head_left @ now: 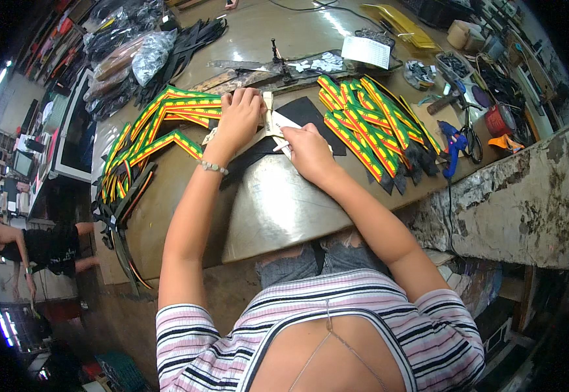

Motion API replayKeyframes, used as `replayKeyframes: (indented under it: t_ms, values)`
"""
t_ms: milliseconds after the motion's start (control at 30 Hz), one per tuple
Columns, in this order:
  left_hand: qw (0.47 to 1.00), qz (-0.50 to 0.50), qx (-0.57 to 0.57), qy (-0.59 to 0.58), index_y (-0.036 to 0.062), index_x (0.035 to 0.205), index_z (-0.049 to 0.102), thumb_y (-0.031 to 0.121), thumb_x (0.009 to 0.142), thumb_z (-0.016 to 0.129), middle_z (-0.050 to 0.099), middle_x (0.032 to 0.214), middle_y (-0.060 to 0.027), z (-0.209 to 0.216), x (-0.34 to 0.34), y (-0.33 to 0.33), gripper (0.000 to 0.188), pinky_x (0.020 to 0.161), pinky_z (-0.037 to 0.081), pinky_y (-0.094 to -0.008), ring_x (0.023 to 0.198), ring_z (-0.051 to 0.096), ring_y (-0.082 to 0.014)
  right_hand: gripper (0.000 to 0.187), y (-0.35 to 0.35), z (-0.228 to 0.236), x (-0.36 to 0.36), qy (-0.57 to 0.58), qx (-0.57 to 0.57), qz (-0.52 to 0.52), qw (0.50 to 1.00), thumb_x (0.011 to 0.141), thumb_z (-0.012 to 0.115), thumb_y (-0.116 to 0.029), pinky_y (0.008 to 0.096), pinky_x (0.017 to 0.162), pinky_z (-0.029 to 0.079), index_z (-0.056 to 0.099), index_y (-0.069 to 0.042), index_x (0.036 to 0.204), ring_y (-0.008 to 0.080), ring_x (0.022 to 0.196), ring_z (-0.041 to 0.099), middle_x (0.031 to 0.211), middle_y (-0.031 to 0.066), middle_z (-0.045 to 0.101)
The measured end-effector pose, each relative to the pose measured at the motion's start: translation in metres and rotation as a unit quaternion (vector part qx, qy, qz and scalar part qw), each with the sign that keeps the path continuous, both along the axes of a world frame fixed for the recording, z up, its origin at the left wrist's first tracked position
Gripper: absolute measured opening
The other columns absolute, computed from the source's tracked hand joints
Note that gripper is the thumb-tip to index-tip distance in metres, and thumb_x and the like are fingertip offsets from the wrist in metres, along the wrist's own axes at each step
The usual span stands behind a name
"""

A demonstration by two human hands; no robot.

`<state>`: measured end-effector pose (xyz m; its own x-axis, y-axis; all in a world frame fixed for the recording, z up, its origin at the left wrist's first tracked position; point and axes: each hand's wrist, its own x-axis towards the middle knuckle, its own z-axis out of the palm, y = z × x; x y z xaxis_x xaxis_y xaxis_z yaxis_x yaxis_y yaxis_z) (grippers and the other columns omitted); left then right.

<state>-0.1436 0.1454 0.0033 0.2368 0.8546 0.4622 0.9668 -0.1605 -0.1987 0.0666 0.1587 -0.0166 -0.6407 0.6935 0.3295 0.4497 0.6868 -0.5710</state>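
Note:
My left hand, wearing a beaded bracelet, is closed at the edge of a cream printed strip. Its fingertips are partly hidden. Beside it, my right hand pinches the strip's lower end between thumb and fingers. A white piece shows behind the fingers. Both hands hover over a black sheet on the worktable. Next to my left hand fan several green, yellow and red patterned straps. Another pile of patterned straps, with black ends, lies to the right of my right hand.
To the right are a blue glue gun, scissors, a red roll and a bowl of small parts. White paper and small white pieces lie farther back. Plastic-wrapped bundles sit far left; a person is beyond.

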Motion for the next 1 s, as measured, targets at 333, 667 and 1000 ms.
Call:
replayKeyframes:
  t_ms: [333, 667, 1000]
  values:
    - [0.999, 0.007, -0.031, -0.038, 0.004, 0.104, 0.056, 0.011, 0.088, 0.059, 0.053, 0.118, -0.0126, 0.001, 0.01, -0.035, 0.018, 0.089, 0.042, -0.0406, 0.11, 0.052, -0.0307, 0.029, 0.0, -0.015, -0.013, 0.034, 0.027, -0.05, 0.998, 0.081, 0.061, 0.003, 0.0459, 0.082, 0.049, 0.064, -0.002, 0.11, 0.0393, 0.088, 0.058, 0.097, 0.0194, 0.069]
    - [0.976, 0.043, 0.017, -0.213, 0.0013, 0.111, 0.053, 0.016, 0.098, 0.059, 0.054, 0.124, -0.0204, 0.075, 0.053, -0.074, 0.021, 0.08, 0.05, -0.0473, 0.095, 0.063, -0.0391, 0.027, 0.001, 0.04, 0.001, 0.11, 0.103, 0.057, 0.987, 0.085, 0.07, -0.015, 0.049, 0.081, 0.051, 0.05, -0.003, 0.099, 0.038, 0.092, 0.065, 0.097, 0.0161, 0.061]
    - [0.941, 0.053, 0.056, -0.329, 0.0015, 0.148, 0.039, 0.015, 0.09, 0.071, 0.05, 0.144, -0.0201, 0.088, 0.084, -0.138, 0.067, 0.112, 0.034, -0.0438, 0.129, 0.05, -0.0345, 0.032, 0.154, 0.122, 0.123, 0.244, 0.048, -0.11, 0.962, 0.087, 0.076, -0.024, 0.0349, 0.064, 0.051, 0.062, 0.0, 0.103, 0.0181, 0.069, 0.061, 0.085, 0.0102, 0.065]
